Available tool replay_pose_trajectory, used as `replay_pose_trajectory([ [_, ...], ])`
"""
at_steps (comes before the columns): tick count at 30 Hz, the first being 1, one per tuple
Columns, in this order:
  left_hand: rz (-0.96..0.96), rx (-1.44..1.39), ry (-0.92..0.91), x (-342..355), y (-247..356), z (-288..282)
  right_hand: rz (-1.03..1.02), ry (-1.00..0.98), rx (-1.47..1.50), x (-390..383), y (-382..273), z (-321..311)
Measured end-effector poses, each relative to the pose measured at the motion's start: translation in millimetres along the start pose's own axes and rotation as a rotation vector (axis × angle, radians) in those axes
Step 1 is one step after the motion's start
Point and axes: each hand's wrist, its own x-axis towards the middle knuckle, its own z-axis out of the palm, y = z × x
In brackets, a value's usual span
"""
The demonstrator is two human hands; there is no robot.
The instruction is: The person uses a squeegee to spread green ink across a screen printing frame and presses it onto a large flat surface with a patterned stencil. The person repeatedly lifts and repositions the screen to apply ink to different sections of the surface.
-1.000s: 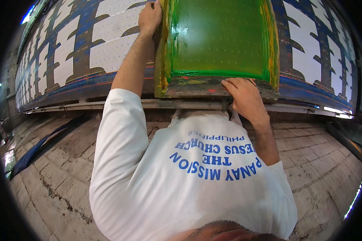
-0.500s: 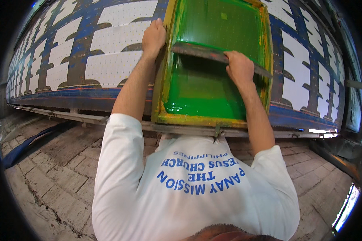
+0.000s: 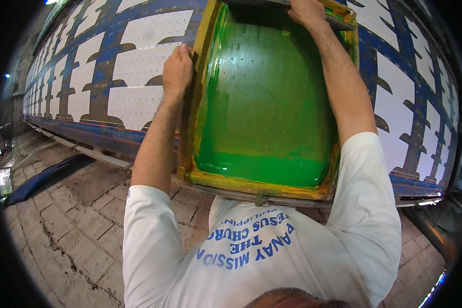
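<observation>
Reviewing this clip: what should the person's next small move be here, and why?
Probably draw the dark bar toward the body: the right hand has it at the frame's far end, while a glossy green band lies along the near end. The left hand is at the left side, seemingly steadying it.

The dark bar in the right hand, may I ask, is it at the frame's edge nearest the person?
No, the right hand holds the dark bar near the far end of the frame.
</observation>
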Motion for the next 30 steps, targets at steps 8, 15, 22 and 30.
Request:
replay_pose_trajectory([
  [8, 0.003, 0.06, 0.03, -1.8, 4.0, 1.0, -0.119, -0.013, 0.104, -62.5, -6.6, -5.2],
  [15, -0.105, 0.166, 0.013, -4.9, 15.6, -1.4, -0.085, 0.108, 0.077, 4.8, 20.6, -26.7],
  [22, -0.078, 0.145, 0.026, -4.6, 13.9, -0.8, 0.044, 0.021, 0.03, 47.4, 40.6, -2.5],
  [30, -0.02, 0.12, 0.014, -2.4, 13.1, -0.1, 0.083, -0.133, 0.087, -57.8, 4.9, -29.8],
])
